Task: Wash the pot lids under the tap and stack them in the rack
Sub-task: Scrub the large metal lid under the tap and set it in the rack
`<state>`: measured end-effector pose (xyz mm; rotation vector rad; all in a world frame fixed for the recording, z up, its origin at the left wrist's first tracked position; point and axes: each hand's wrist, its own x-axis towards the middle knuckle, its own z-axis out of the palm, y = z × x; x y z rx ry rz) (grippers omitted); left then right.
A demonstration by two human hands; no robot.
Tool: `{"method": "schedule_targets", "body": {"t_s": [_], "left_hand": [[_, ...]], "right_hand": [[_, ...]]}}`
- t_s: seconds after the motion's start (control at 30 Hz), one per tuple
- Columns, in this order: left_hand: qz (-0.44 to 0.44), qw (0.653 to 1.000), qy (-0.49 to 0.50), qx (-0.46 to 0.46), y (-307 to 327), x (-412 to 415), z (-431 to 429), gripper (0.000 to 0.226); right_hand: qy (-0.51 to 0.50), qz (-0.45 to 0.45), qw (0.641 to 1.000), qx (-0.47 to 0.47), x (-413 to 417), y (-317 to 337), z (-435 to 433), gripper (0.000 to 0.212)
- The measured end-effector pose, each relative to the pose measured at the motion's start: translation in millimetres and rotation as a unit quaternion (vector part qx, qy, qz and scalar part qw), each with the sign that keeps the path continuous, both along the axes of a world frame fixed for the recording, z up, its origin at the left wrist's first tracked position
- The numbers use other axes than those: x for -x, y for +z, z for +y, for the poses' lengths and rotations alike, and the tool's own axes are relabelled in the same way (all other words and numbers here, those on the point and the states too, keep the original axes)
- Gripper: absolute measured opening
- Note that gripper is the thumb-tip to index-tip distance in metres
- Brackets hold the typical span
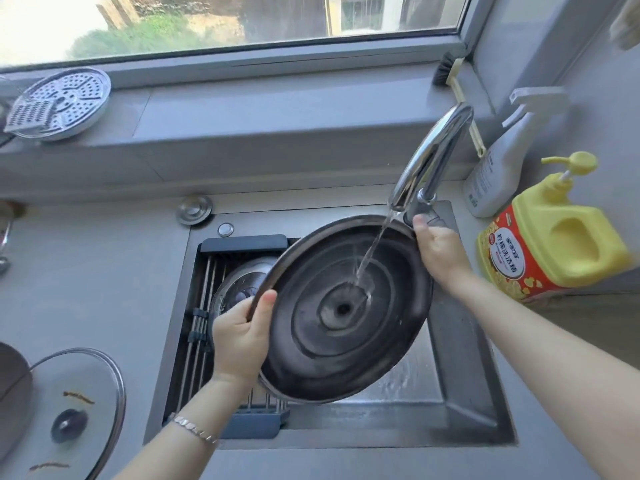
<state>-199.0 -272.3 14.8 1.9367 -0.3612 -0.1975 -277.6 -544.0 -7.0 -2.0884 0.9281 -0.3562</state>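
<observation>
Glass lid (69,410): lies flat on the counter left of the sink, dark knob up, a few brown scraps on the glass.
Bracelet (194,429): thin metal links on the left wrist.
Left hand (239,337): grips the lower-left rim of the metal pot lid (346,323), thumb laid over the edge onto the inner face, fingers out of sight behind it.
Metal pot lid: large, dark and ringed, held tilted over the sink (460,393) between both hands, hollow inner side towards the viewer, small hole at the centre.
Rack (204,306): wire bars on a dark blue frame, spanning the left part of the sink; partly hidden by the held lid.
Second lid (239,282): shiny metal, resting in the rack just behind the left hand; only a part of it shows.
Right hand (440,251): holds the upper-right rim of the pot lid, thumb on the edge just beside the tap base, fingers hidden.
Water (372,251): thin stream running onto the inner face near the centre.
Tap (429,157): chrome, arched spout over the lid.
Detergent bottle (554,237): yellow, pump top, on the counter right of the sink.
Spray bottle (498,161): white, behind the detergent.
Brush (450,74): dark bristles, propped in the sill corner.
Steamer plate (62,102): perforated metal, on the windowsill, far left.
</observation>
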Motion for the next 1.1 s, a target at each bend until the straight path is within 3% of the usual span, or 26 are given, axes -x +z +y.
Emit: {"method": "schedule_targets", "body": {"t_s": [0.13, 0.27, 0.4, 0.57, 0.63, 0.7, 0.77, 0.83, 0.9, 0.97, 1.03, 1.1], "left_hand": [[0.044, 0.999, 0.008, -0.021, -5.5, -5.1, 2.2, 0.05], [0.056, 0.984, -0.125, -0.112, -8.2, -23.9, 2.1, 0.047], [-0.048, 0.947, -0.248, -0.2, 25.2, -17.7, -52.4, 0.04], [-0.049, 0.947, -0.254, -0.193, 38.0, -17.0, -74.7, 0.045], [-0.045, 0.963, -0.214, -0.161, 32.4, -16.9, -62.7, 0.038], [-0.027, 0.982, -0.143, -0.12, 25.8, -20.6, -46.5, 0.031], [-0.004, 0.991, -0.104, -0.087, 20.4, -24.3, -35.0, 0.032], [-0.014, 0.99, -0.11, -0.09, 16.8, -22.0, -33.1, 0.035], [-0.033, 0.984, -0.13, -0.115, 16.7, -13.1, -39.6, 0.045], [-0.033, 0.985, -0.123, -0.116, 16.8, -7.2, -43.0, 0.05], [-0.022, 0.989, -0.106, -0.103, 15.9, -6.6, -38.5, 0.051], [-0.012, 0.991, -0.091, -0.096, 15.0, -6.1, -29.5, 0.051]], "right_hand": [[0.037, -0.099, 0.994, 0.011, 5.2, -5.4, 12.8, 0.052], [0.081, -0.105, 0.985, 0.109, 2.4, 8.2, 25.4, 0.067], [0.155, -0.136, 0.928, 0.31, -18.0, 15.7, 60.6, 0.065], [0.149, -0.185, 0.889, 0.392, -32.2, 20.2, 69.8, 0.063], [0.125, -0.173, 0.91, 0.356, -27.1, 18.3, 56.9, 0.061], [0.044, -0.079, 0.976, 0.2, -17.6, 17.3, 35.9, 0.059], [-0.01, -0.019, 0.992, 0.124, -10.8, 14.1, 23.9, 0.056], [0.044, -0.051, 0.981, 0.183, -17.6, 21.1, 37.2, 0.055], [0.153, -0.127, 0.927, 0.318, -34.4, 24.4, 66.3, 0.061], [0.207, -0.168, 0.883, 0.387, -47.6, 25.3, 87.4, 0.063], [0.214, -0.184, 0.88, 0.383, -50.1, 23.7, 83.0, 0.061], [0.171, -0.168, 0.91, 0.338, -40.4, 15.8, 67.2, 0.057]]}}
